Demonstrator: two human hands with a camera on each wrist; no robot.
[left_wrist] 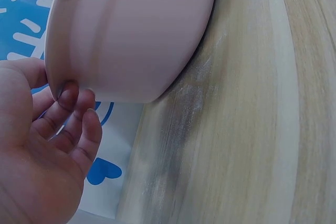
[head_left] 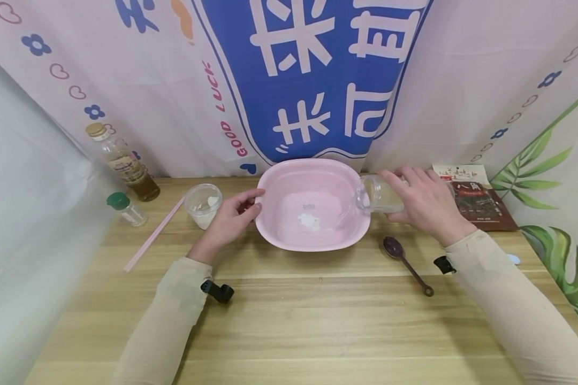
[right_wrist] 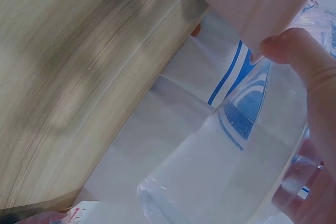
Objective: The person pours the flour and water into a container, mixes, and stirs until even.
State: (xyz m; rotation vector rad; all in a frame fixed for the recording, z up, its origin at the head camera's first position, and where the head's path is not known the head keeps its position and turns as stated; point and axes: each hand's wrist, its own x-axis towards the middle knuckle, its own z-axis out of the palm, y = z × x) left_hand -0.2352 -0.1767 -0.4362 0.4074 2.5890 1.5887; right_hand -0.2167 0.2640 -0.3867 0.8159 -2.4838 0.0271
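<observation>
Head view showed a pale wooden worktop [head_left: 289,321] of long planks, backed by a pink curtain printed with hearts and flowers and a large blue banner [head_left: 313,80] with white characters at the top centre. A leaf-patterned cloth hung at the right edge of the frame, and plain white fabric closed off the left.

At the middle of the frame sat a pink plastic basin [head_left: 313,206] with a small patch of white powder [head_left: 309,221] on its bottom. The left hand [head_left: 228,219] rested against the basin's left rim, its fingers [left_wrist: 73,124] loosely curled and touching the outer wall in the left wrist view. The right hand [head_left: 424,203] gripped a clear water bottle [head_left: 378,195], fingers wrapped round it, tipped sideways with its mouth over the basin's right rim; the right wrist view showed water lying inside the bottle [right_wrist: 226,166].

Left of the basin stood a clear plastic cup [head_left: 203,203] holding white powder, with a pink straw [head_left: 154,235] lying aslant beside it, a small green-capped jar [head_left: 125,208] and a tall oil bottle [head_left: 122,163] at the far left. A dark spoon [head_left: 407,264] lay lower right of the basin, and a brown packet [head_left: 477,198] rested at the right rear. Floury dust streaked the wood near the basin's base in the left wrist view.
</observation>
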